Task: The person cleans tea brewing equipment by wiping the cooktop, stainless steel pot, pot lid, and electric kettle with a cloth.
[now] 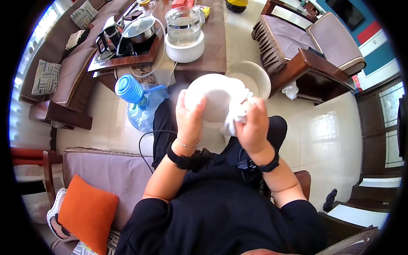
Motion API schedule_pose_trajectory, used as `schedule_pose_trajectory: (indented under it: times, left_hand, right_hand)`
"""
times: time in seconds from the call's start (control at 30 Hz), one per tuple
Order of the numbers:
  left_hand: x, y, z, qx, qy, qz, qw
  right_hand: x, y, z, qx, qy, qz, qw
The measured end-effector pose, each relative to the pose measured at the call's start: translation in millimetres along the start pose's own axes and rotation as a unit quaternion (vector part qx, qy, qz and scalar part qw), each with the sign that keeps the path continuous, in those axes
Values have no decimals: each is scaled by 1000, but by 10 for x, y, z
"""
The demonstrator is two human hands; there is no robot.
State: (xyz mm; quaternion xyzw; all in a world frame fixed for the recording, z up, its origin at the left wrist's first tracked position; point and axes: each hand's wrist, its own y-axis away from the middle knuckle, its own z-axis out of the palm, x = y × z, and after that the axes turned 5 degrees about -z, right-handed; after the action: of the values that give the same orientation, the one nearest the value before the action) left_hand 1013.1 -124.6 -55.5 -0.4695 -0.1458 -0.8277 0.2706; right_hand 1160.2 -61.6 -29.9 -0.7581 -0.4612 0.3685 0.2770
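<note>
A round white dish (215, 106), its inner side facing me, is held up above my lap. My left hand (189, 115) grips its left edge, with the thumb lying over the rim. On the other side, my right hand (253, 125) is closed round a bunched white cloth (236, 112), which lies against the dish's right edge. The dish's far side is hidden. Beyond it, a pale round bin (260, 78) stands on the floor.
The table (214, 42) ahead bears a glass kettle on a white base (185, 49), a lidded pot (139, 30) and a thin hose. A large blue water bottle (144, 108) is at my left knee. A sofa (123, 172) and an armchair (316, 70) flank me.
</note>
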Motion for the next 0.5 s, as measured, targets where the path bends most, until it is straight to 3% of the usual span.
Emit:
schedule_pose_trajectory:
  times: [0.07,0.2,0.27,0.33,0.47,0.5]
  left_hand:
    - [36,-17,60,25,88,-9,996]
    - [31,-28,52,-20,52,5,998]
    - [42,-64,-33,-39,0,13,999]
    - [107,-61,-47,-80,-176,47,980]
    - [212,-12,-42,-131,-231,11,964]
    - [196,-7,-54,-150,-291,38,944]
  right_hand:
    - [-67,84,89,22,-9,-23,999]
    - [22,-37,20,45,-13,-1,999]
    - [31,-203,-82,46,-23,7,999]
    - [82,-374,-153,46,10,-7,999]
    - [149,-569,-140,-19,34,-65,997]
    - [166,-622,-127,-47,34,-54,997]
